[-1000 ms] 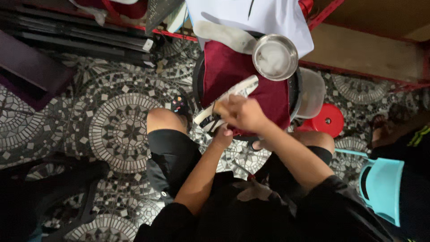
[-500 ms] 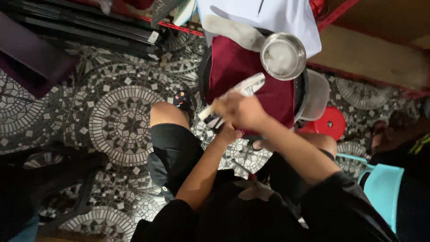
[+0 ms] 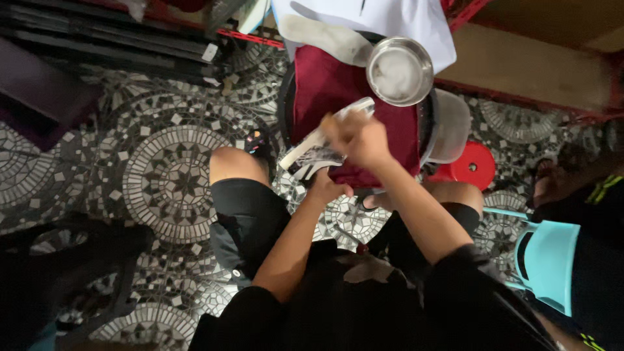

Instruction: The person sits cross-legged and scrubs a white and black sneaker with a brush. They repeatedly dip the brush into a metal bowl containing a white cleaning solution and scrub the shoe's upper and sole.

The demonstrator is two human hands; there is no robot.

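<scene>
Quick count: two hands, left hand [image 3: 327, 188] and right hand [image 3: 359, 138], on one shoe [image 3: 316, 151]. One steel bowl [image 3: 399, 70], one maroon cloth [image 3: 331, 91], one red stool [image 3: 473, 166], one turquoise chair [image 3: 547, 260].

The mosaic tile floor [image 3: 162, 175] shows round black, grey and white medallions with star centres. A dark red cloth [image 3: 338, 91] lies under a shiny silver metal bowl [image 3: 399, 70]. The shoe [image 3: 318, 146] is white with dark patterning. The shorts [image 3: 250, 214] are black. A round red plastic stool [image 3: 473, 166] sits near a pale turquoise plastic chair [image 3: 549, 260]. White fabric [image 3: 390, 19] lies at the cloth's far edge.
</scene>
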